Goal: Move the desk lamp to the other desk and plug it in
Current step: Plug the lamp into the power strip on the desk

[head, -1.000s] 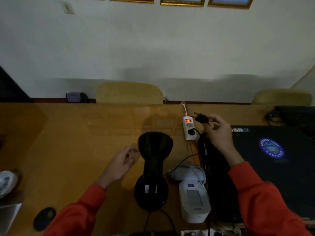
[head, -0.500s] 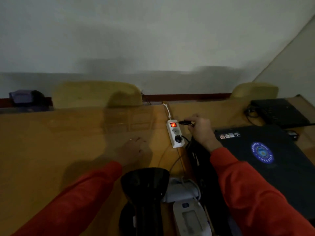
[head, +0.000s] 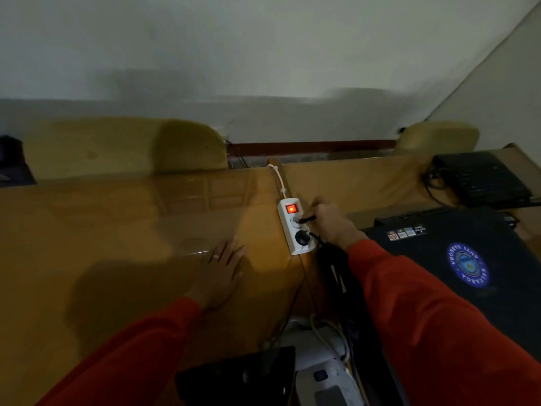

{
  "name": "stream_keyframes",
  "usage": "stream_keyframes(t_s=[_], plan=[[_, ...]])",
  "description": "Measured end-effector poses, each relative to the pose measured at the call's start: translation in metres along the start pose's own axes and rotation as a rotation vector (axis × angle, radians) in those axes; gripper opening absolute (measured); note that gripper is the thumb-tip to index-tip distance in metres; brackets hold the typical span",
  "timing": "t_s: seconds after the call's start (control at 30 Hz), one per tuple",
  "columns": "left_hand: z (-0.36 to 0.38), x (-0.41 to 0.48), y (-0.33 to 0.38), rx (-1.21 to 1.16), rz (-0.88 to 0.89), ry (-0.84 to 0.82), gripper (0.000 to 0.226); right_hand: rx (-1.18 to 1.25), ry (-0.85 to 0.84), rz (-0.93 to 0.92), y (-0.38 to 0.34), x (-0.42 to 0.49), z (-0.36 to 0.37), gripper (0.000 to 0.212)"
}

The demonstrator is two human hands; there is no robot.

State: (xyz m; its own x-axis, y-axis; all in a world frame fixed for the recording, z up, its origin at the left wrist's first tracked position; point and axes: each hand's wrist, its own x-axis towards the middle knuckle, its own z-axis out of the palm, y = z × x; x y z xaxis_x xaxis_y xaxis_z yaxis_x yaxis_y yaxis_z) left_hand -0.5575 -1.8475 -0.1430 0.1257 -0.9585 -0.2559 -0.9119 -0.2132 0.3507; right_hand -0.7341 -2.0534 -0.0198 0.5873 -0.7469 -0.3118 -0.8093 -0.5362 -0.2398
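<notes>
A white power strip (head: 293, 230) with a lit red switch lies on the wooden desk (head: 102, 230). My right hand (head: 330, 222) grips the lamp's black plug (head: 307, 219), its prongs at the strip's upper socket. Another black plug (head: 301, 237) fills the lower socket. The lamp's thin black cord (head: 304, 279) runs down toward me. Only the black lamp head (head: 243, 375) shows, at the bottom edge. My left hand (head: 222, 268) lies flat on the desk, fingers apart, left of the strip.
A black laptop (head: 468, 265) with a round blue sticker sits at right, a black keyboard (head: 480, 178) behind it. A white device (head: 325, 382) and white cables lie near the lamp. Two yellow chair backs (head: 123, 145) stand behind the desk by the wall.
My right hand carried the plug down from above the strip to its upper socket. My left hand went forward and flattened on the desk. The view leaned forward; the lamp slid to the bottom edge.
</notes>
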Motion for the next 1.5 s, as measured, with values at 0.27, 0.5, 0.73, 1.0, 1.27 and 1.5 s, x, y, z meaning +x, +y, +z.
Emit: stream_keyframes(t_s=[0.27, 0.5, 0.73, 1.0, 1.27, 1.5], plan=[[0.006, -0.003, 0.001, 0.021, 0.017, 0.117, 0.062, 0.048, -0.048, 0.037, -0.008, 0.015, 0.008, 0.023], [0.004, -0.004, 0.003, -0.018, 0.019, 0.16, 0.057, 0.069, -0.055, 0.04, -0.02, 0.022, 0.001, 0.018], [0.006, -0.003, -0.001, -0.037, 0.018, 0.138, 0.058, -0.016, -0.075, 0.09, -0.023, 0.031, 0.0, 0.023], [0.002, -0.004, 0.0, -0.027, 0.04, 0.194, 0.057, 0.077, 0.023, 0.085, -0.018, 0.032, 0.016, 0.02], [0.003, -0.003, -0.002, -0.058, 0.044, 0.152, 0.059, 0.17, 0.035, 0.1, -0.013, 0.023, 0.018, 0.017], [-0.011, -0.004, -0.006, -0.131, 0.059, -0.018, 0.058, 0.196, 0.102, 0.025, -0.017, -0.022, 0.005, 0.026]])
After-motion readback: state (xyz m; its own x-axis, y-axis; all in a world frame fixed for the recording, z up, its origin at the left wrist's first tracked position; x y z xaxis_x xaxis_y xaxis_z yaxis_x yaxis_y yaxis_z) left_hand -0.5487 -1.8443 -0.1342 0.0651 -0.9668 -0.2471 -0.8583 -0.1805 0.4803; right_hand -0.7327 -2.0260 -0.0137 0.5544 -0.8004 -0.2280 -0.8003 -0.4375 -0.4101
